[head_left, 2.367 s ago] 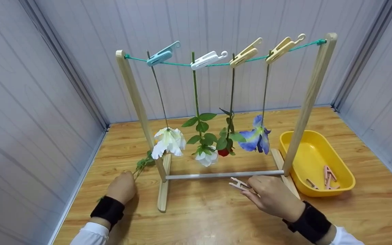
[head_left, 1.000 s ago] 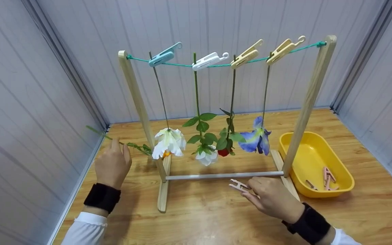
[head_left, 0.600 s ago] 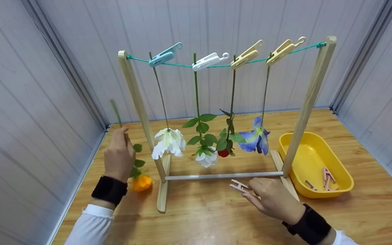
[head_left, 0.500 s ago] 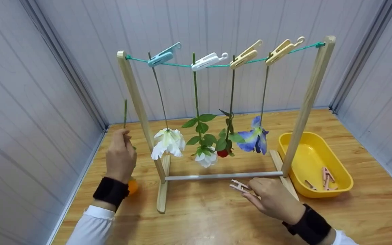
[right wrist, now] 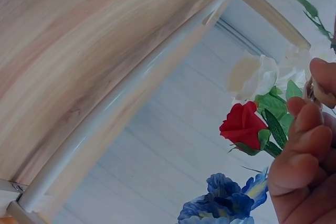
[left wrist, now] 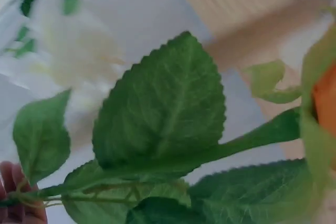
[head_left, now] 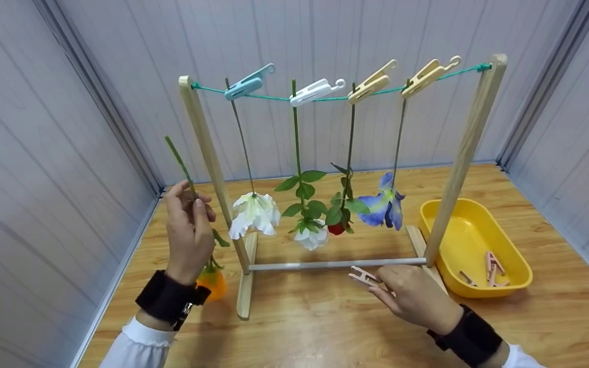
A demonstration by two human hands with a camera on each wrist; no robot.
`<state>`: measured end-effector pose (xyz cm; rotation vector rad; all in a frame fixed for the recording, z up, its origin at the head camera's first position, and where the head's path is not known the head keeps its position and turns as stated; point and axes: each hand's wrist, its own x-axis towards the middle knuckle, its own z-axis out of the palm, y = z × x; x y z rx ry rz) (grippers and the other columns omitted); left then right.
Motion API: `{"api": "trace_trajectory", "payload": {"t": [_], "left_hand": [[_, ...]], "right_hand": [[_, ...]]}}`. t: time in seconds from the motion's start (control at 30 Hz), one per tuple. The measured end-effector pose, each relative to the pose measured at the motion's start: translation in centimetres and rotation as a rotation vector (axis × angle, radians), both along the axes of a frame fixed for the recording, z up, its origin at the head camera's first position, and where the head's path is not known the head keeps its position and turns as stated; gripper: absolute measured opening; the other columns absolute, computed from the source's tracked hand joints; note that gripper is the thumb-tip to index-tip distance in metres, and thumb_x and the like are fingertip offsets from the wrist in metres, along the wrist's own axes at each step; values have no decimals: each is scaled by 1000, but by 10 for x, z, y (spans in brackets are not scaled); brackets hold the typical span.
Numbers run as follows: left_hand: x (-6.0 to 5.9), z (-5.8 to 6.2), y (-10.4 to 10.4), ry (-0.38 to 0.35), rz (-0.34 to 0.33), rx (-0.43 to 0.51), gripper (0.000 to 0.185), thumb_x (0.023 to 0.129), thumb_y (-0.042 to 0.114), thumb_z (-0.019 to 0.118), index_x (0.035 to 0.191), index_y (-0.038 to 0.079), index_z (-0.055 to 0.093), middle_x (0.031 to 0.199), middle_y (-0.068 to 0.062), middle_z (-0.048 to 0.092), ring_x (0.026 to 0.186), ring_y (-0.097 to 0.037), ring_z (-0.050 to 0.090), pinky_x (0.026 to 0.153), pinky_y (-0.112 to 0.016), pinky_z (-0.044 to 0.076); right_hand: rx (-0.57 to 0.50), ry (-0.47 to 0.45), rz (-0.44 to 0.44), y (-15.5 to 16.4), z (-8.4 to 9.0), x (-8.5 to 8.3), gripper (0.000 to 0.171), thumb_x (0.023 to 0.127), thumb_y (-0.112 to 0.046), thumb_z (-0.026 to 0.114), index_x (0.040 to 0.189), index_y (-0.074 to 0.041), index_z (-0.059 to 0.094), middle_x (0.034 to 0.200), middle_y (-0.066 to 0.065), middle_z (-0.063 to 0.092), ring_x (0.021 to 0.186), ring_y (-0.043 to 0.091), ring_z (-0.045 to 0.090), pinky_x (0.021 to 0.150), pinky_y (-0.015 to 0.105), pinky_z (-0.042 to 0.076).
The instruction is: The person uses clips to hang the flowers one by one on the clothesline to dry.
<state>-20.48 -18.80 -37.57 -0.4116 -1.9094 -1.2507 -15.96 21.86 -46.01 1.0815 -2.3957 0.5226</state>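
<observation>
Four flowers hang pegged on the green line point(head_left: 325, 96); left hand point(head_left: 188, 232) pinches the orange flower's stem point(head_left: 179, 162), unhung; right hand point(head_left: 411, 299) seemingly grips a pink clothespin point(head_left: 362, 276).

- orange flower point(head_left: 211, 282) head half hidden behind left hand point(head_left: 188, 236) wrist and black wristband point(head_left: 167, 300); in left wrist view only an orange sliver at the right edge, blurred
- left hand in left wrist view: just fingertips point(left wrist: 16, 192) at bottom-left corner, rest cut off
- white flower point(left wrist: 73, 56) there is a blur
- clothespin point(head_left: 364, 276) partly covered by right hand point(head_left: 411, 300); in right wrist view barely visible behind fingers point(right wrist: 304, 145)
- pegs in yellow tray point(head_left: 478, 284) too small to count
</observation>
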Motion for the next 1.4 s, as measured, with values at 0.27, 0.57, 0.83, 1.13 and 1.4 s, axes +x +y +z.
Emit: {"api": "trace_trajectory", "payload": {"t": [0.27, 0.57, 0.83, 1.13, 1.4], "left_hand": [[27, 24, 34, 24, -219, 195, 32, 112, -6, 27, 133, -16, 49, 93, -10, 50, 68, -11, 36, 61, -23, 31], [39, 26, 70, -92, -414, 360, 26, 115, 4, 27, 118, 1, 53, 85, -1, 44, 62, -11, 30, 55, -25, 29], [37, 24, 100, -123, -526, 296, 24, 116, 3, 23, 114, -3, 47, 86, -4, 40, 64, -12, 28, 56, -25, 26], [35, 33, 138, -154, -606, 217, 22, 113, -3, 28, 112, -10, 49, 91, -4, 44, 71, -9, 38, 62, -21, 36], [33, 42, 173, -206, -692, 177, 23, 113, -2, 35, 115, -12, 55, 93, -21, 56, 80, -11, 52, 73, -23, 51]], "right_hand": [[-1, 52, -15, 6, 3, -2, 23, 90, -13, 87, 90, -15, 64, 71, -12, 49, 64, -5, 36, 54, 12, 30], [-7, 78, -19, 15, 17, -6, 20, 98, -18, 83, 91, -11, 64, 71, -10, 52, 62, -4, 39, 53, 13, 35], [-24, 185, -19, 28, 38, -15, 32, 111, -32, 66, 88, -10, 63, 69, -6, 52, 61, -1, 40, 51, 17, 36], [-40, 257, -31, 43, 76, -24, 55, 117, -45, 44, 88, -4, 68, 68, -3, 54, 59, 0, 38, 50, 17, 34], [-38, 360, -41, 55, 103, -30, 57, 117, -42, 45, 86, 0, 69, 68, 2, 57, 55, 3, 42, 47, 18, 35]]}}
